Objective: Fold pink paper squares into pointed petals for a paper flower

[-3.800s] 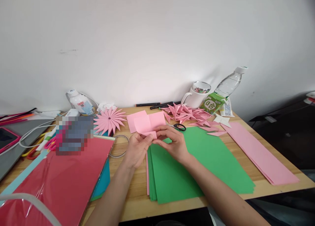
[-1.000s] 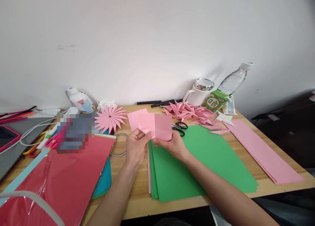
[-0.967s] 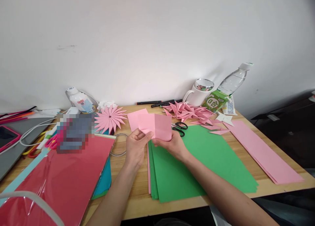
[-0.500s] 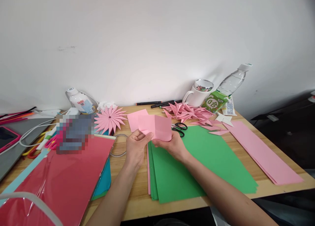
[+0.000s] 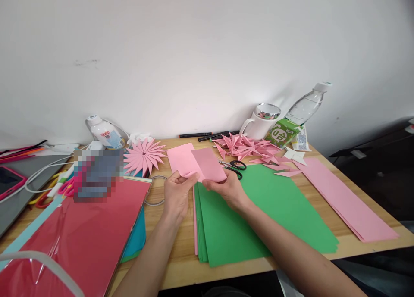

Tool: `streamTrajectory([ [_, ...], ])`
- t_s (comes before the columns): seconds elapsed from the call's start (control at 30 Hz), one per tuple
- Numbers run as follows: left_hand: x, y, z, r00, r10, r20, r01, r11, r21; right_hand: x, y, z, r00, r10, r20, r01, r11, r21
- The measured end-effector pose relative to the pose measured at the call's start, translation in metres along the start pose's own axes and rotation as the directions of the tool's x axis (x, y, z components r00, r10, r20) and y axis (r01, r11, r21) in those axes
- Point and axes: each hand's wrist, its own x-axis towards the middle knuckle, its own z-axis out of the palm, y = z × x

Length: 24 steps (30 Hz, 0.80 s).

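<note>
A creased sheet of pink paper (image 5: 208,164) is held up between my two hands, above the left part of a stack of green paper (image 5: 268,211). My left hand (image 5: 179,191) pinches its lower left edge between thumb and fingers. Its lower right corner is gripped by my right hand (image 5: 228,189), thumb in front. The sheet's right half looks darker than its left. Behind it lies a flat pink square (image 5: 177,154), partly covered. Black-handled scissors (image 5: 237,164) rest just beyond my right hand.
A pink folded-paper star (image 5: 145,156) lies left of the square. Pink folded pieces (image 5: 244,146) are heaped by a white mug (image 5: 261,122), a green box (image 5: 283,133) and a water bottle (image 5: 307,103). Pink strips (image 5: 346,198) lie right; a red paper pack (image 5: 87,232) lies left.
The pink sheet has tilted in my hands, and its right half has turned darker. My hands have shifted only slightly; more of the scissors shows now.
</note>
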Motion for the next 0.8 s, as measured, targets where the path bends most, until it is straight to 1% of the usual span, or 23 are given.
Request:
streamTrajectory([
  [0.13, 0.0007, 0.0027, 0.0007, 0.996, -0.057, -0.061, 0.057, 0.998, -0.008, 0.0013, -0.0027, -0.0006, 1.0, -0.007, -0.021, 0.008, 0.999, 0.031],
  [0.23, 0.0008, 0.0037, 0.0011, 0.992, -0.101, -0.077, 0.099, 0.995, -0.027, 0.0014, -0.0023, -0.0007, 0.999, 0.012, -0.035, -0.011, 0.999, 0.045],
  [0.33, 0.0007, 0.0027, 0.001, 0.99, -0.114, -0.081, 0.112, 0.993, -0.033, 0.0016, -0.0001, -0.0007, 1.0, 0.006, -0.02, -0.004, 0.996, 0.085],
  [0.5, -0.0002, 0.0, 0.0021, 0.99, -0.121, -0.073, 0.12, 0.993, -0.022, 0.002, 0.002, -0.0009, 1.0, 0.004, -0.003, -0.004, 0.993, 0.118],
  [0.67, -0.0005, -0.0022, 0.0011, 0.996, -0.078, -0.034, 0.079, 0.997, 0.01, 0.0024, 0.0015, -0.0027, 0.999, 0.02, -0.048, -0.014, 0.993, 0.119],
  [0.8, -0.0007, -0.0026, -0.0008, 0.994, -0.106, 0.01, 0.106, 0.994, 0.036, 0.0036, 0.0015, -0.0041, 0.997, 0.008, -0.072, 0.004, 0.987, 0.158],
])
